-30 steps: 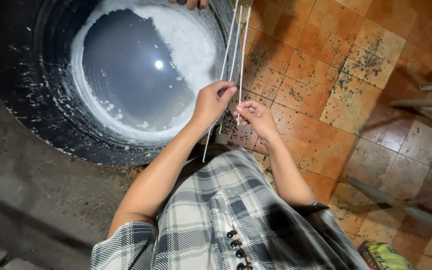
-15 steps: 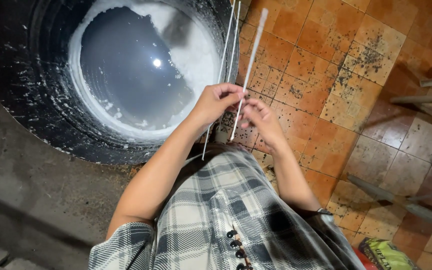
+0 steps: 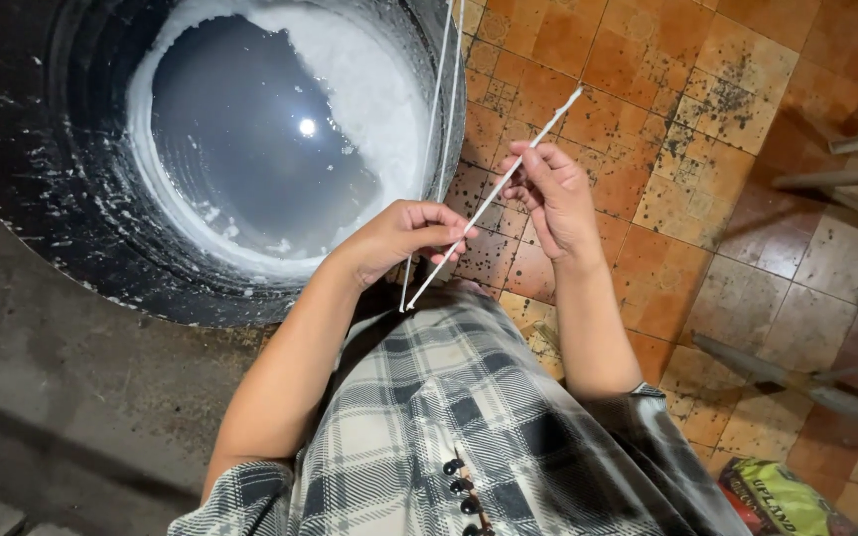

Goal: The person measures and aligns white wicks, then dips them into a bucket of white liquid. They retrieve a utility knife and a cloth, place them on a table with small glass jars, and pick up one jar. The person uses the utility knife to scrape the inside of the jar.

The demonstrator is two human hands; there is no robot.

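A big black drum [image 3: 62, 213] fills the upper left, holding dark liquid [image 3: 250, 139] ringed with white foam [image 3: 369, 84] and catching a small bright glint of light. Orange and tan floor tiles [image 3: 667, 109], speckled with dark stains, spread to the right, while a grey concrete floor [image 3: 62, 397] lies at the lower left. Grey bars [image 3: 786, 377] slant in at the right edge, a green printed bag [image 3: 782, 496] lies in the lower right corner, and a grey plaid shirt [image 3: 439, 417] with dark buttons fills the bottom centre

The person wears a grey, black and white plaid shirt [image 3: 429, 427] with short sleeves and small dark buttons [image 3: 461, 486].
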